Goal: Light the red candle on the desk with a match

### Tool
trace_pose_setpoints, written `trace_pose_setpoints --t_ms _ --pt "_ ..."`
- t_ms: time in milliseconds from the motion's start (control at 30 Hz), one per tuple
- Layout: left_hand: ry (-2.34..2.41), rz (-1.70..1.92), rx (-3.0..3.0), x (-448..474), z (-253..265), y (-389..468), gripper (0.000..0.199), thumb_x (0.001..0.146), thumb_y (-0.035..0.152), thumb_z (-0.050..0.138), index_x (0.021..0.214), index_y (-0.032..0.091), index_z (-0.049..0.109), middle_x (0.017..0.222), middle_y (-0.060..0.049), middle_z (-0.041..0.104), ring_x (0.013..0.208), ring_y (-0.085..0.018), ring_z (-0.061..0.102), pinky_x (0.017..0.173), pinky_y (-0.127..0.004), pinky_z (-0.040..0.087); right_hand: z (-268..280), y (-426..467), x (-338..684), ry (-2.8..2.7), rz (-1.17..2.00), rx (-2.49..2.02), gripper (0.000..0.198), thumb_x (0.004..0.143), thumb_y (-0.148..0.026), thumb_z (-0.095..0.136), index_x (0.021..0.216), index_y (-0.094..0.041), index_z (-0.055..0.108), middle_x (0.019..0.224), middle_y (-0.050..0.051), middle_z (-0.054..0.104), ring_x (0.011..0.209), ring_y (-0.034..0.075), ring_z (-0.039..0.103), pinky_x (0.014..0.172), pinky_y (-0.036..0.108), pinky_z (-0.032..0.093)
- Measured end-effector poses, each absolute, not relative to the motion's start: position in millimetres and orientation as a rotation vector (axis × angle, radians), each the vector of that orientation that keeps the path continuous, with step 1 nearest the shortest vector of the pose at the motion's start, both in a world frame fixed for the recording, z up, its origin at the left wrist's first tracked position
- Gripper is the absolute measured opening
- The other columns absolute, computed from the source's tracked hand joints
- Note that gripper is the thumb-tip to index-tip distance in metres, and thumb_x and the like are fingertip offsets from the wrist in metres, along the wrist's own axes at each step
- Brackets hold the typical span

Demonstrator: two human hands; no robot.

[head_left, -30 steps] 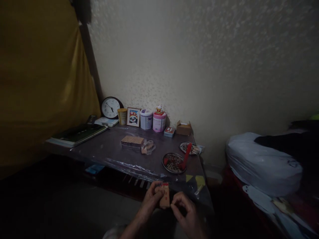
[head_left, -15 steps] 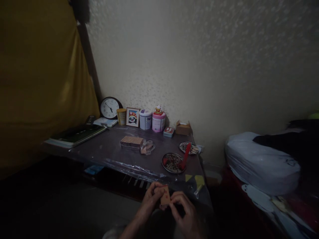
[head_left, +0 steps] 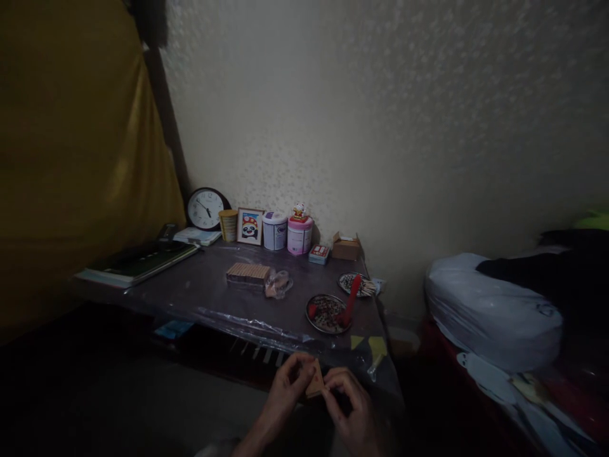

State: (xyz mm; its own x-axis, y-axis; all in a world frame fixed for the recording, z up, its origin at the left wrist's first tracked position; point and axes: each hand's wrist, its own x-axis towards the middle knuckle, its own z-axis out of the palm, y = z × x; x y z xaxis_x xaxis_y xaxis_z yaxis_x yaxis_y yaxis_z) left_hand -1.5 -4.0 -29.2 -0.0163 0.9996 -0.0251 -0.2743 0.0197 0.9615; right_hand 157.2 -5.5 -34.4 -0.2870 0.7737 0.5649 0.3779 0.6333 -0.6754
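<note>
Just in front of the table's near edge, a small tan matchbox [head_left: 314, 383] with red marks on its face is held between both hands. My left hand [head_left: 288, 383] is closed on its left side, thumb over the face. My right hand [head_left: 349, 398] pinches the lower right edge between thumb and forefinger. The box is tilted, and its far side is hidden. Beyond the hands lies a round metal plate [head_left: 316, 322] holding small dark-speckled bits and a red spoon-like tool [head_left: 353, 298]. Farther back, a second plate [head_left: 343, 285] carries pale sticks.
On the table [head_left: 190, 285] sit a row of small boxes [head_left: 248, 274] and a clear plastic bag [head_left: 280, 284]. A clock [head_left: 206, 209], picture frame [head_left: 250, 226], two tins, an open carton [head_left: 346, 247] and a green book [head_left: 143, 261] stand behind. White bundle [head_left: 490, 311] at right.
The matchbox has turned in my hands, so its face shows narrower now. Both hands stay close together on it. The whole view has shifted slightly.
</note>
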Motion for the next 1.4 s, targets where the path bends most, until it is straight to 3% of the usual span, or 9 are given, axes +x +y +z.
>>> trace_pose_setpoints --t_ms 267,633,700,800,867,1200,1400 --pt "0.909 1.186 1.148 -1 -36 -8 0.048 0.065 0.039 0.072 0.107 0.021 0.061 0.107 -0.007 0.066 0.103 -0.025 0.056 0.089 -0.033 0.041 -34 0 164 -1.684 0.585 -0.923 0.007 0.082 -0.021 0.056 0.076 -0.022 0.054 0.076 0.0 0.06 0.074 0.013 0.061 0.067 0.02 0.049" --pt "0.9 1.216 1.063 -3 -34 -4 0.048 0.06 0.042 0.074 0.1 0.018 0.066 0.102 -0.008 0.069 0.098 -0.027 0.059 0.085 -0.036 0.043 -17 4 166 -1.265 0.962 -1.027 0.021 0.069 -0.034 0.069 0.063 -0.019 0.056 0.066 -0.002 0.058 0.058 0.012 0.056 0.057 0.021 0.048" --pt "0.901 1.232 1.007 -3 -31 -5 0.046 0.059 0.041 0.075 0.099 0.019 0.067 0.101 -0.008 0.071 0.099 -0.028 0.059 0.087 -0.036 0.042 -14 6 168 -1.185 1.017 -1.038 0.022 0.066 -0.035 0.071 0.074 -0.02 0.058 0.066 -0.002 0.059 0.059 0.013 0.058 0.058 0.022 0.049" --pt "0.845 1.233 0.924 -2 -27 -8 0.043 0.061 0.04 0.074 0.098 0.019 0.067 0.099 -0.008 0.072 0.1 -0.028 0.061 0.089 -0.037 0.041 -13 7 169 -1.1 1.061 -1.022 0.039 0.064 -0.036 0.073 0.096 -0.021 0.055 0.064 -0.003 0.061 0.058 0.014 0.059 0.058 0.025 0.051" --pt "0.796 1.231 0.873 -1 -25 -9 0.042 0.062 0.039 0.074 0.098 0.018 0.067 0.097 -0.009 0.073 0.099 -0.028 0.062 0.09 -0.037 0.041 -13 8 170 -1.08 1.074 -1.01 0.044 0.064 -0.037 0.073 0.101 -0.021 0.054 0.063 -0.004 0.062 0.057 0.014 0.059 0.058 0.025 0.051" --pt "0.697 1.226 0.751 2 -35 -7 0.033 0.063 0.032 0.075 0.093 0.018 0.069 0.094 -0.008 0.075 0.09 -0.025 0.065 0.085 -0.035 0.043 -21 13 172 -1.007 1.15 -1.057 0.044 0.064 -0.047 0.072 0.095 -0.019 0.057 0.071 0.003 0.071 0.062 0.019 0.066 0.063 0.031 0.054" --pt "0.623 1.207 0.696 6 -29 -9 0.036 0.06 0.031 0.077 0.092 0.016 0.07 0.095 -0.011 0.074 0.096 -0.028 0.064 0.091 -0.038 0.04 -22 15 170 -1.031 1.115 -1.074 0.039 0.063 -0.052 0.071 0.081 -0.019 0.062 0.071 0.006 0.072 0.066 0.022 0.069 0.065 0.032 0.055"
